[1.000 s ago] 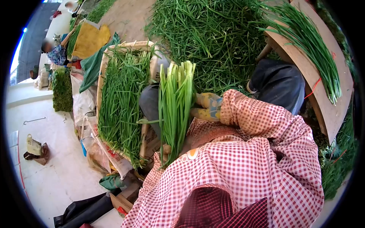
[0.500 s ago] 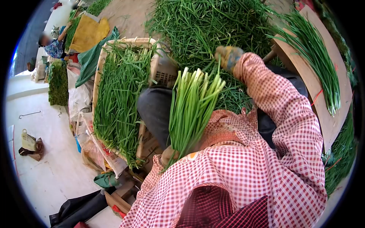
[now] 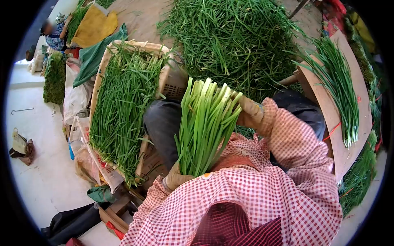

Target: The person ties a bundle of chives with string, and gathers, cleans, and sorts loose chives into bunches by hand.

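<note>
A bunch of long green stalks [image 3: 201,131] with pale cut ends up stands in front of my chest. Low on the bunch, my gloved left hand [image 3: 177,177] is wrapped round the leafy part. My gloved right hand [image 3: 249,110] is at the bunch's upper right, its fingers against the pale ends; the fingertips are partly hidden by the stalks. Beside my knee on the left is a crate [image 3: 167,80] filled with similar green stalks. A large loose heap of green stalks [image 3: 234,41] lies on the ground ahead.
A board [image 3: 361,119] on the right bears another bunch of stalks [image 3: 340,86]. Plastic bags [image 3: 84,137] lie left of the crate. A green cloth [image 3: 92,57] and a yellow cloth [image 3: 96,28] are further off. A person [image 3: 55,37] is at the far upper left.
My right hand reached out to the heap, then came back to the top of the bunch. The pale ends have fanned out wider. My left hand has kept its hold low on the bunch.
</note>
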### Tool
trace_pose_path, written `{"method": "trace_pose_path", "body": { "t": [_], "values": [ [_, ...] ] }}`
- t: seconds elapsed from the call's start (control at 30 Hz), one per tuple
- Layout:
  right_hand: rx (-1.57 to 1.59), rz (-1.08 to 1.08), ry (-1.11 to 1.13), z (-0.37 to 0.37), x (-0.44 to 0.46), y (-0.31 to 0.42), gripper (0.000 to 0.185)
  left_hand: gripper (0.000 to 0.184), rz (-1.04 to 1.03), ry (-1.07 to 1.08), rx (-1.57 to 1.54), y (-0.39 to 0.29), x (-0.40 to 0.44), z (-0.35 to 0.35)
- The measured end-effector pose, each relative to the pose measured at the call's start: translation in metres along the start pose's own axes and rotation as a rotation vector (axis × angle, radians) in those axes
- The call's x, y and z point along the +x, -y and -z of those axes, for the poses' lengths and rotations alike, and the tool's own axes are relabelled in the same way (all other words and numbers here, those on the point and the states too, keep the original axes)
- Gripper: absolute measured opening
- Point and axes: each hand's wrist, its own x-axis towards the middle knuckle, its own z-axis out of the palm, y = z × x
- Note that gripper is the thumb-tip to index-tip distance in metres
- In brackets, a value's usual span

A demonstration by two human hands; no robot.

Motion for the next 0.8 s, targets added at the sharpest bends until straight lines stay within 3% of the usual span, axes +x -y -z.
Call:
{"method": "trace_pose_path", "body": {
  "t": [0.07,0.17,0.27,0.33,0.4,0.47,0.5,0.53,0.6,0.67,0.73,0.8],
  "values": [
    [0.139,-0.039,-0.173,0.006,0.000,-0.003,0.073,0.082,-0.001,0.004,0.056,-0.001,0.000,-0.003],
    [0.007,-0.097,-0.309,-0.003,0.007,0.008,0.059,0.082,-0.002,-0.002,0.124,-0.005,-0.001,-0.006],
    [-0.091,0.071,-0.218,-0.003,0.017,0.012,0.050,0.080,-0.012,-0.006,0.142,-0.005,-0.003,-0.013],
    [-0.073,0.020,-0.281,-0.009,0.017,0.019,0.045,0.076,-0.025,0.008,0.140,-0.005,-0.006,-0.016],
    [-0.237,-0.025,-0.522,-0.007,0.027,0.032,0.038,0.077,-0.060,0.009,0.188,0.003,-0.010,-0.010],
    [-0.109,0.071,-0.745,-0.012,0.033,0.069,0.020,0.077,-0.089,0.012,0.238,0.010,-0.013,0.000],
    [-0.251,0.139,-0.939,-0.011,0.039,0.088,0.015,0.079,-0.086,-0.010,0.373,0.013,-0.013,0.006],
    [-0.422,0.241,-0.837,0.016,0.034,0.104,0.019,0.080,-0.081,-0.031,0.504,0.016,-0.014,0.008],
    [-0.692,0.144,-0.668,-0.001,0.020,0.130,0.018,0.084,-0.101,-0.036,0.401,0.013,-0.007,-0.001],
    [-1.078,0.006,-0.324,-0.039,0.022,0.110,0.033,0.085,-0.069,-0.033,0.281,0.007,-0.002,-0.010],
    [-1.635,-0.371,-0.052,-0.068,0.026,0.101,0.051,0.084,-0.067,-0.011,0.294,0.003,0.005,-0.014],
    [-1.825,-0.610,-0.075,-0.089,0.030,0.086,0.056,0.080,-0.082,-0.055,0.387,0.002,0.008,-0.019]
  ]
}}
